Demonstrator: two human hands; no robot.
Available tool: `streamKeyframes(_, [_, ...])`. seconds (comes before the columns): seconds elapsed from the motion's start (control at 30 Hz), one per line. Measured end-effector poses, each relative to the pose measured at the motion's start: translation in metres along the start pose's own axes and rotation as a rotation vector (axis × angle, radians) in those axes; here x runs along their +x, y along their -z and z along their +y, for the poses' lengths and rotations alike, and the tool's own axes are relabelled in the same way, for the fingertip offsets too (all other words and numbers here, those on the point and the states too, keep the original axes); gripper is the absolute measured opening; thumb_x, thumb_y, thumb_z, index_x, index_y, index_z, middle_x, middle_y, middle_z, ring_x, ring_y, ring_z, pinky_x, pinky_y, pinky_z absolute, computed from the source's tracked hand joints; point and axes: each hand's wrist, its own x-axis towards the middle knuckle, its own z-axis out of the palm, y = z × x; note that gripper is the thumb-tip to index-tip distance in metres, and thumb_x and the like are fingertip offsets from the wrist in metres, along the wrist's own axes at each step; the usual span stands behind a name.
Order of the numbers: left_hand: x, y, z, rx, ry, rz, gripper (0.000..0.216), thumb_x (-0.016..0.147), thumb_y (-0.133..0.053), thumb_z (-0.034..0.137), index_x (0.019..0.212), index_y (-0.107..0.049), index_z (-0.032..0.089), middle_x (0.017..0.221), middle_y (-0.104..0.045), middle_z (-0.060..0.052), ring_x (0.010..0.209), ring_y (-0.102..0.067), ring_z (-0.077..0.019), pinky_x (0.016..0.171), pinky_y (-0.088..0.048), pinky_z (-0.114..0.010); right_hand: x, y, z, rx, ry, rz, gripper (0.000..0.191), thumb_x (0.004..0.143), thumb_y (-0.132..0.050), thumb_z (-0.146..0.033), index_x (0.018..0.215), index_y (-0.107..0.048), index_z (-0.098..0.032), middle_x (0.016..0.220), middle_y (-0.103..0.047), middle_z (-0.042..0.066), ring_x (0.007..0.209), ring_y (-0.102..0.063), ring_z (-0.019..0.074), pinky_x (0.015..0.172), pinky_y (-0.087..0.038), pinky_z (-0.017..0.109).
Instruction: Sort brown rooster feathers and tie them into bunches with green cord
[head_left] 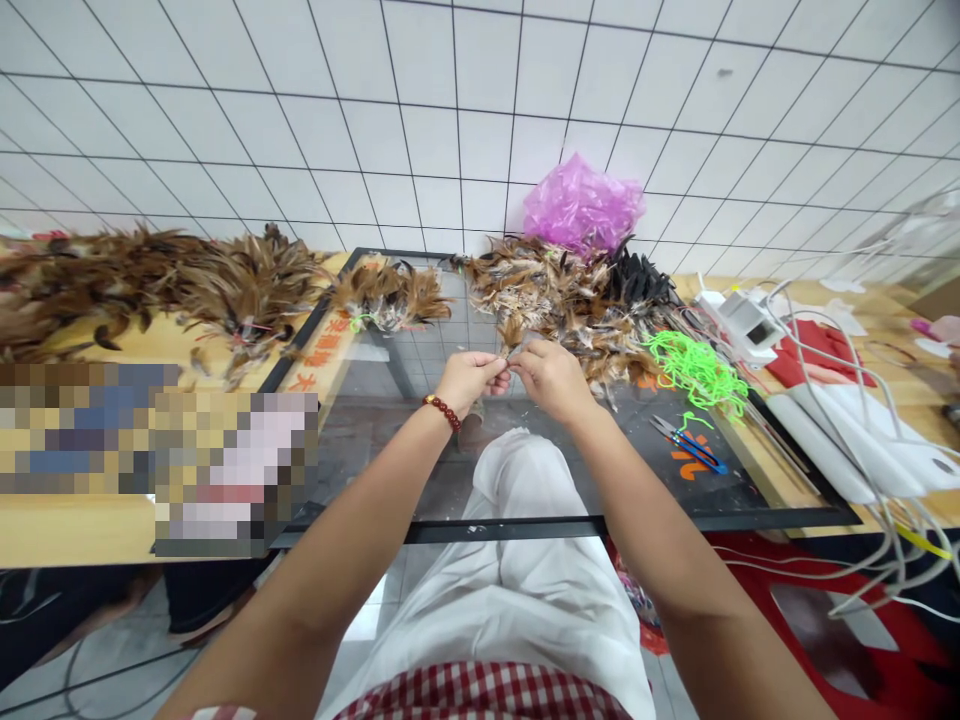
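Over the glass tabletop point(375, 440), my two hands meet with their fingertips nearly touching. My left hand point(471, 382), with a dark red bead bracelet on the wrist, is closed in a pinch. Just right of it, my right hand point(553, 378) is also pinched, at the base of a small brown feather point(511, 332) that points away from me. My fingers hide most of its lower end. Right behind the hands lies a loose pile of brown feathers point(525, 280). A smaller bunch of brown feathers point(397, 293) rests farther left on the glass.
Bright green cord point(697, 372) and blue-handled snips point(690, 445) lie to the right. Behind the pile are black feathers point(641, 280) and a purple plastic bag point(583, 205). A white power strip point(742, 322) with cables stands far right. More feathers point(240, 280) cover the left table.
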Motion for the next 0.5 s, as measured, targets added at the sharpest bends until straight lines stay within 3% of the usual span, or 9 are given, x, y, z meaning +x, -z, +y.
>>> streamKeyframes(0.3, [-0.002,0.001,0.001,0.103,0.056,-0.086,0.019,0.073,-0.074,0.013,0.059,-0.064,0.009,0.053,-0.061,-0.004,0.044,-0.055,-0.0087,0.049,-0.047,-0.022,0.0,0.0,0.01,0.123,0.1,-0.015,0.031,0.095,-0.043,-0.017,0.102,-0.072,-0.021,0.094,-0.068,0.008,0.089,-0.059,0.0183,0.079,-0.041,0.029])
streamKeyframes(0.4, [-0.001,0.003,0.004,0.007,0.014,-0.08,0.017,0.075,-0.074,0.016,0.064,-0.064,0.009,0.054,-0.06,-0.003,0.045,-0.054,-0.0077,0.048,-0.045,-0.02,-0.001,0.001,0.019,0.082,-0.07,0.06,0.031,0.094,-0.043,-0.018,0.105,-0.072,-0.021,0.097,-0.069,0.009,0.09,-0.061,0.019,0.079,-0.042,0.029])
streamKeyframes(0.5, [0.003,0.008,0.009,-0.243,-0.105,0.032,0.013,0.077,-0.073,0.019,0.073,-0.064,0.01,0.059,-0.06,0.0,0.051,-0.056,-0.0059,0.052,-0.046,-0.017,-0.002,0.003,0.026,0.018,-0.245,0.119,0.029,0.094,-0.046,-0.019,0.105,-0.072,-0.019,0.099,-0.069,0.01,0.092,-0.061,0.0211,0.079,-0.042,0.031])
